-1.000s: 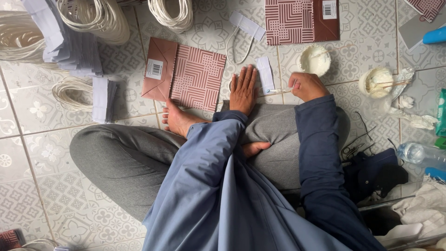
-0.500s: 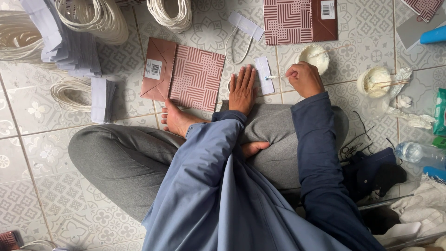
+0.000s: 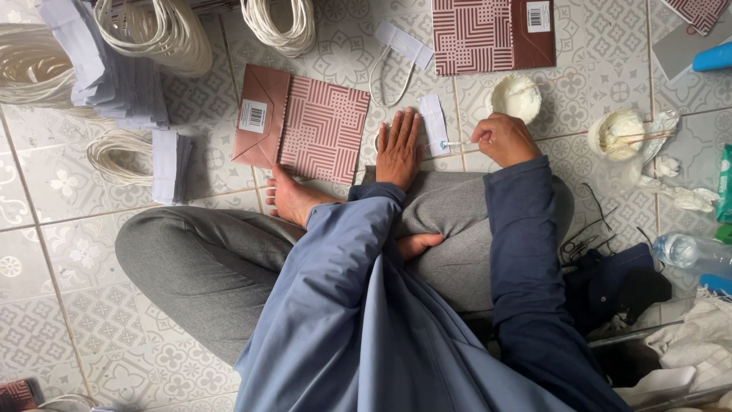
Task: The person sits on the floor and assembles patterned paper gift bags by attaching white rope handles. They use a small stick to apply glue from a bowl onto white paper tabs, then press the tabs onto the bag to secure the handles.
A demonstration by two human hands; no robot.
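**Left hand flat on floor, right hand on stick at paper strip**

Sitting cross-legged on the tiled floor (image 3: 46,252). My left hand (image 3: 399,149) is palm down, fingers straight and close together, holding nothing; its fingertips press the floor just left of a small white paper strip (image 3: 435,124). Whether the hand's edge touches the strip, I can't tell.

My right hand (image 3: 503,139) is curled, fingers pinched narrow on a thin stick (image 3: 456,144). The stick tip sits on the strip's lower end.

The strip lies on the tile between both hands, long side running away from me.

Around it:
- Flat maroon patterned paper bag (image 3: 305,126) left of my left hand, my bare foot (image 3: 293,200) at its lower edge.
- Second bag of the same kind (image 3: 492,34) further out, above the strip.
- Another white strip with a cord loop (image 3: 402,44) between the two bags.
- Small white cup of paste (image 3: 515,96) just beyond my right hand.
- Second cup of paste (image 3: 616,131) with a stick in it, to the right.
- Coils of white cord (image 3: 278,21) and stacks of white paper (image 3: 164,164) at far left.
- Plastic bottle (image 3: 690,252) lying at right.
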